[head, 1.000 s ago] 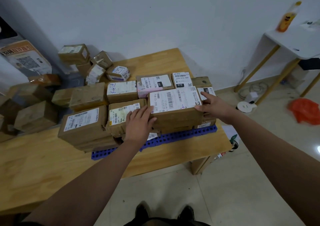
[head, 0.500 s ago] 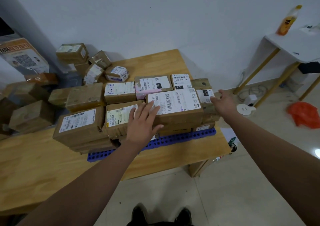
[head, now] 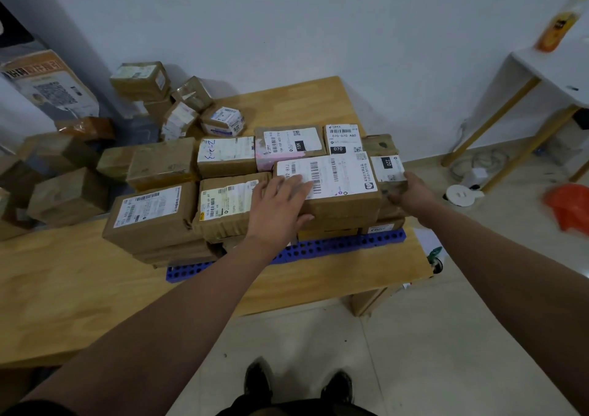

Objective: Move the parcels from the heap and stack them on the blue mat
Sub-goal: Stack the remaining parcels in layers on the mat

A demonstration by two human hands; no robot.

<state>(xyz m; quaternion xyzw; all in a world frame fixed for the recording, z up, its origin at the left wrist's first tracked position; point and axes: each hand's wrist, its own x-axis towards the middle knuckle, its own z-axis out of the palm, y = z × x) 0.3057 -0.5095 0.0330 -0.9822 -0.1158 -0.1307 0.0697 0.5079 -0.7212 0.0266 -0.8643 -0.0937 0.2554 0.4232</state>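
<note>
Two hands: left hand [head: 277, 205] spread on large parcel [head: 341, 179], right hand [head: 414, 192] touching small parcel [head: 387, 168], grip unclear.

1. A plain pale wall [head: 287, 33] fills the view from 10 to 1 o'clock, in soft, dim light.
2. Light floor tiles [head: 446, 336] run from 3 to 6 o'clock.
3. A wooden tabletop [head: 79, 304] spreads from the centre towards 8 o'clock.
4. A white side table [head: 541, 68] on wooden legs stands at 2 o'clock, with cables [head: 487, 160] on the floor beneath it.
</note>
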